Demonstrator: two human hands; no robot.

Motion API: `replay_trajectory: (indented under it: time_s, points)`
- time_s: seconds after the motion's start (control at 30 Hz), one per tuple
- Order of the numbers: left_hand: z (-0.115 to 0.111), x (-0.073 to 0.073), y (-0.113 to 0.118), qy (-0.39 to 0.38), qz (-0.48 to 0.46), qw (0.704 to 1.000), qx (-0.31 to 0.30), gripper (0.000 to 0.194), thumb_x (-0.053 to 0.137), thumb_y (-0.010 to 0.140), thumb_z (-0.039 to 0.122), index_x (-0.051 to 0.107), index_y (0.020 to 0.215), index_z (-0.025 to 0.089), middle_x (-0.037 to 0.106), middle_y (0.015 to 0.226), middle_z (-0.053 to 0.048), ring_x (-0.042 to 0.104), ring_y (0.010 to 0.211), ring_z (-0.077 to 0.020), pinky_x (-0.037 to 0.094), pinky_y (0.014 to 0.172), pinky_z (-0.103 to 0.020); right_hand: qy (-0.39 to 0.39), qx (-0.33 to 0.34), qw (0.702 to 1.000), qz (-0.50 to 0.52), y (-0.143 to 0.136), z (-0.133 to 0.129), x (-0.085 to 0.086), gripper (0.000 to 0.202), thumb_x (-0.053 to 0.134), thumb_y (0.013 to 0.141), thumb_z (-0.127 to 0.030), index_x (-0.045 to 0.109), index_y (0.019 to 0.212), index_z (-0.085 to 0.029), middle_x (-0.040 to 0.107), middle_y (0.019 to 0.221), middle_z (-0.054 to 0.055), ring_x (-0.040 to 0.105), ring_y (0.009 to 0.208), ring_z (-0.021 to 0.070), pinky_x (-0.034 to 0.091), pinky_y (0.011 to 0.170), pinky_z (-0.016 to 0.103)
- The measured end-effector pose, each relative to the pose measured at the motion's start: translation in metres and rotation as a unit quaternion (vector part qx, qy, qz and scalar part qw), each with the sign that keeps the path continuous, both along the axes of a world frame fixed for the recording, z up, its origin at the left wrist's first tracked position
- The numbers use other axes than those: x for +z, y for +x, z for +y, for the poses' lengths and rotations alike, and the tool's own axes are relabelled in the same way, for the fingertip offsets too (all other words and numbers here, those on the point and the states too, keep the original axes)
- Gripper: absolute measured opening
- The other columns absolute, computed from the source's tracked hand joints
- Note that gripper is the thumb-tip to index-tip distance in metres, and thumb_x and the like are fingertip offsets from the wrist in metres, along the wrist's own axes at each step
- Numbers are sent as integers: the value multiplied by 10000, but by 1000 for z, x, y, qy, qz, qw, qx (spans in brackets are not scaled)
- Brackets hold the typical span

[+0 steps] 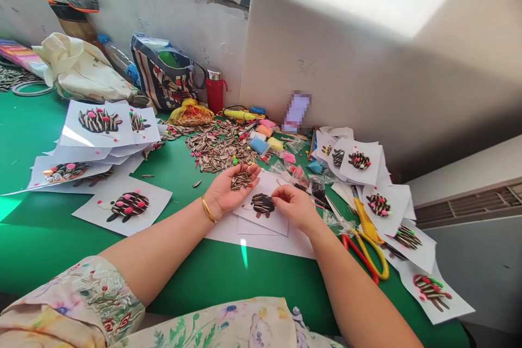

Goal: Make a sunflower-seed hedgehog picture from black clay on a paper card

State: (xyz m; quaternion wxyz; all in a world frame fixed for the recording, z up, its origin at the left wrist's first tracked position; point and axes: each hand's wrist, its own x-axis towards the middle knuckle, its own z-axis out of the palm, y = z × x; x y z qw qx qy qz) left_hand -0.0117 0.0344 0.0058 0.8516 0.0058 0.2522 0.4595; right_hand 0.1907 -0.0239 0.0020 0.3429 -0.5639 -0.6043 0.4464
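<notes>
My left hand [224,190] lies palm up, cupped around a small pile of striped sunflower seeds [241,180]. Just to its right is a white paper card [274,224] with a dark hedgehog figure [263,204], partly covered in seeds. My right hand [296,205] pinches at the right edge of that dark body, on what looks like a single sunflower seed, mostly hidden by the fingertips. Under the card lie further white sheets [261,240]. Beyond my left hand spreads a large heap of loose sunflower seeds [218,147].
Finished-looking hedgehog cards [122,209] are stacked at left, and more cards [362,163] line the right side. Scissors [373,255] and a yellow utility knife [365,220] lie right of my right hand. Coloured clay packets [260,145], a red flask [215,92] and bags [165,73] stand along the wall.
</notes>
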Motion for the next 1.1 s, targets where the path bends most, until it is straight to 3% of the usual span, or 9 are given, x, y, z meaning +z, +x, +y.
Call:
replay_trajectory:
  time_s: [0.2, 0.43, 1.1]
  points:
    - [1, -2, 0, 5, -6, 1000, -2, 114, 519, 892, 106, 614, 835, 133, 707, 1049, -120, 673, 1055, -235, 543, 925, -396, 79, 15, 988, -133, -3, -4, 2, 121, 552, 784, -235, 672, 774, -236, 700, 766, 15, 633, 748, 192, 482, 707, 307]
    - [0, -1, 0, 8, -2, 1000, -1, 138, 508, 902, 117, 599, 800, 134, 707, 1044, -126, 677, 1039, -237, 547, 909, -392, 71, 37, 986, -147, -8, -7, 5, 163, 514, 804, -178, 656, 766, -248, 697, 727, -13, 622, 706, 173, 462, 693, 286]
    - [-1, 0, 0, 3, 1, 1000, 0, 164, 495, 924, 142, 603, 801, 129, 714, 1016, -114, 685, 1017, -231, 552, 896, -394, 144, 97, 936, -305, -12, -6, 14, 228, 569, 811, -69, 721, 751, -228, 663, 797, 11, 591, 769, 145, 424, 710, 243]
